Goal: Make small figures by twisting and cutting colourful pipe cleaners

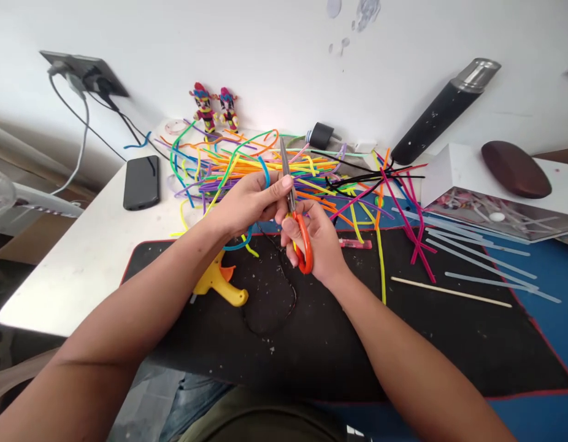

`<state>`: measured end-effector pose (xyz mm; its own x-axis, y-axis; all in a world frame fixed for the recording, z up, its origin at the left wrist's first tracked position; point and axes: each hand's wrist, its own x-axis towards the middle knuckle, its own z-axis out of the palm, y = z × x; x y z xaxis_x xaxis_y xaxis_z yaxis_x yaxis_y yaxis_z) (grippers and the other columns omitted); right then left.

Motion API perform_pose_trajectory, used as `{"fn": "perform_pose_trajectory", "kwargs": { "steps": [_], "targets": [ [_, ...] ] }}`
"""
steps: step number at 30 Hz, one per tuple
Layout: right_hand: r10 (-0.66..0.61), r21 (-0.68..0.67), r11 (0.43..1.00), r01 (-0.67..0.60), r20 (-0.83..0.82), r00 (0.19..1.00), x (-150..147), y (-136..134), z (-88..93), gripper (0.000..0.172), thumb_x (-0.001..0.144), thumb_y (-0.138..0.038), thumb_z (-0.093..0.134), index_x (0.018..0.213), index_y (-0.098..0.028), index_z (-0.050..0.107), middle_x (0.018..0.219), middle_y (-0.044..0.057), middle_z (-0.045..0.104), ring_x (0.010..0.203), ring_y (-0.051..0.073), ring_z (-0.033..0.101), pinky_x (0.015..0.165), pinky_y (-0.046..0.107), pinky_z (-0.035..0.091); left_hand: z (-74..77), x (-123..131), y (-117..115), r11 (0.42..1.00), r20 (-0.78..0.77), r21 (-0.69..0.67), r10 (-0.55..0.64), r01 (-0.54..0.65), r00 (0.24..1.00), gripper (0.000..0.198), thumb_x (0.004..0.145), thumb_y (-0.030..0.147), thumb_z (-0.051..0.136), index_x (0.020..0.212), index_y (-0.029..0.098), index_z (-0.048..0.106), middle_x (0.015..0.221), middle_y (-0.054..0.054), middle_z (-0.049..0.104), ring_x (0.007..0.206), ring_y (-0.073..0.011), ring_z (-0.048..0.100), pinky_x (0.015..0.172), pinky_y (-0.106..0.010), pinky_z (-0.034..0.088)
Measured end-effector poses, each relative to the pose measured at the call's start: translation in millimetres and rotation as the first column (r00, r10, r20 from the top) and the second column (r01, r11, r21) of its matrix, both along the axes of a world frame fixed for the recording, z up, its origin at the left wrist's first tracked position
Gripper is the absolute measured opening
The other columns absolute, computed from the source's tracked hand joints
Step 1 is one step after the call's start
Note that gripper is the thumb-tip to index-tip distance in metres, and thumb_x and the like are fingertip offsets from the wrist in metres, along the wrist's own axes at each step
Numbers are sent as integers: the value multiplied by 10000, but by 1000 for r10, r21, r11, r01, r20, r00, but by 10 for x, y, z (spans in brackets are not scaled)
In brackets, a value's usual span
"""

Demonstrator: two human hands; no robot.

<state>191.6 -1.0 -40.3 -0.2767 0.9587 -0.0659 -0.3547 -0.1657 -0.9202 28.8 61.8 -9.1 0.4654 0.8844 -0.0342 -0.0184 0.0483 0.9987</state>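
Your two hands meet over the far edge of the black mat (403, 344), almost touching each other. Your right hand (318, 245) is closed through the orange handles of the scissors (297, 215), and the blades run up and away from you, tilted a little to the left, with the tips ending above your left thumb. The blades look nearly shut, though the exact gap between them is hard to tell.

Your left hand (247, 202) is pinched on a blue pipe cleaner (264, 172). It loops up over your fingers at the top and curls out again below your wrist, so its length bends around the hand rather than lying straight. The stretch between your thumb and forefinger sits just left of the blades and crosses their line; that crossing is the relation that matters here. The left hand is the one on the pipe cleaner, and the right hand only reaches it by way of the scissors.

Just beyond both hands lies the heap of coloured pipe cleaners (247, 161), spread wide across the white table (81, 270). A yellow glue gun (219, 283) lies on the mat below your left wrist, near but not touched. Clear glue sticks (477, 258) and a thin wooden stick (449, 292) lie well apart to your right.
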Motion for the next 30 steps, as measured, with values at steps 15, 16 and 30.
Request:
{"fn": "perform_pose_trajectory", "kwargs": {
  "steps": [15, 16, 30],
  "targets": [
    [100, -48, 994, -102, -24, 995, -99, -140, 131, 500, 774, -418, 900, 912, -255, 448, 631, -131, 562, 331, 55, 456, 329, 169, 357, 79, -36, 74, 967, 162, -166, 222, -195, 961, 758, 877, 918, 426, 929, 189, 625, 456, 78, 451, 307, -49, 191, 349, -194, 174],
    [98, -37, 994, -99, -25, 995, -82, -177, 132, 497, 779, -422, 895, 911, -257, 445, 626, -135, 545, 333, 55, 454, 334, 170, 360, 111, -32, 84, 967, 173, -144, 234, -210, 957, 737, 890, 902, 437, 937, 191, 622, 463, 82, 451, 308, -46, 188, 350, -193, 182],
    [100, 19, 995, -100, -19, 995, -130, -154, 22, 477, 801, -462, 869, 928, -263, 454, 635, -123, 579, 325, 75, 485, 316, 174, 352, 148, -166, 413, 962, 52, 13, 273, -274, 961, 556, 917, 761, 568, 925, 206, 593, 507, 95, 407, 355, -70, 201, 368, -222, 177]
  ]
}}
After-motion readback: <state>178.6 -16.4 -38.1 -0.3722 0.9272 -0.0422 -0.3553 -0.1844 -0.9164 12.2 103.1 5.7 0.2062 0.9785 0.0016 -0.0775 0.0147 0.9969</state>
